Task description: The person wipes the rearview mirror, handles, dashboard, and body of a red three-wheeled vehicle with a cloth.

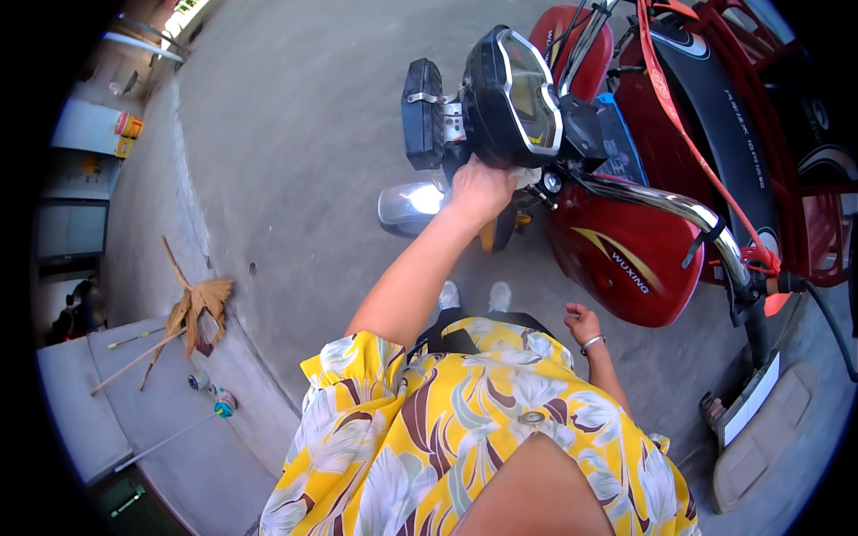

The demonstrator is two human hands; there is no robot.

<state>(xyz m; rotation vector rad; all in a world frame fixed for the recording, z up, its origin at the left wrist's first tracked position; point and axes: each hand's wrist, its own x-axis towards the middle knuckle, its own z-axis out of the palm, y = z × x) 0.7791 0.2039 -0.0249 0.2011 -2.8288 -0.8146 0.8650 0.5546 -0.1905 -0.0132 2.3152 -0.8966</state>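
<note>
My left hand (pixel 480 189) reaches forward and is closed on a whitish cloth (pixel 525 176), pressed against the underside of the instrument cluster (pixel 511 98) of a red three-wheeled motorcycle. Part of the cloth shows beside the fingers; the rest is hidden by the hand. Just right of it sits the ignition lock (pixel 551 183) at the base of the chrome handlebar (pixel 661 198). Below the hand is a shiny front mudguard (pixel 411 207). Away from the vehicle's controls, my right hand (pixel 583 323) hangs at my side, fingers curled, with nothing visible in them and a bracelet at the wrist.
The red fuel tank (pixel 617 268) bulges close on my right, with a black seat (pixel 715 116) behind. A red strap (pixel 679 116) runs down to the handlebar. A mirror (pixel 752 402) juts out low right. Brooms (pixel 198 304) lie by the wall at left.
</note>
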